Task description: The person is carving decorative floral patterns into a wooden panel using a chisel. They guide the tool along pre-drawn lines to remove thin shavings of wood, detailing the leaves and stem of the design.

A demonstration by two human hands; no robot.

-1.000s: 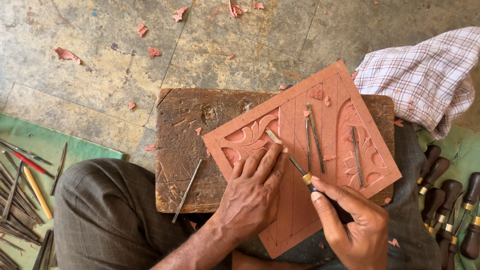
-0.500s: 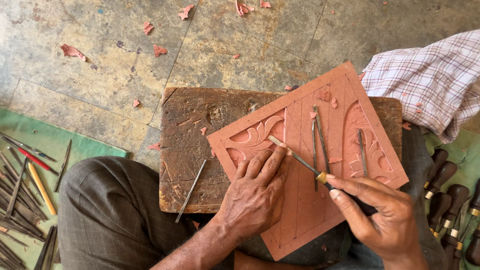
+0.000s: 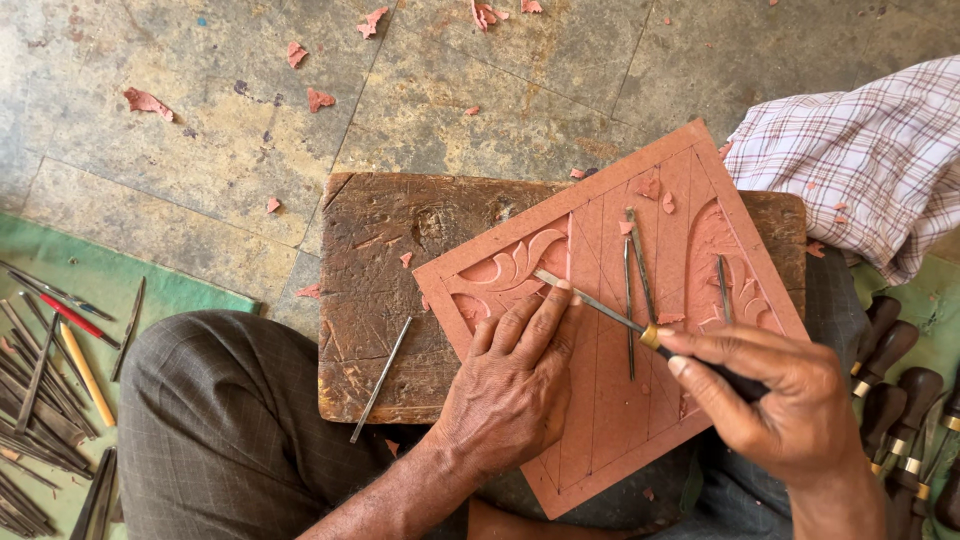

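Note:
A reddish carved panel with leaf patterns and scored lines lies tilted on a dark wooden block over my lap. My left hand presses flat on the panel, its fingertips against the blade of a chisel. My right hand grips that chisel's dark handle, the tip pointing at the leaf carving on the panel's left side. Three thin metal tools lie loose on the panel.
A thin metal rod rests on the block's near left. Several chisels and pencils lie on a green mat at left. Dark-handled tools sit at right below a checked cloth. Reddish chips dot the stone floor.
My right hand has drawn back to the right along with the chisel handle, while the tip stays at the leaf carving. The left hand has stayed on the panel.

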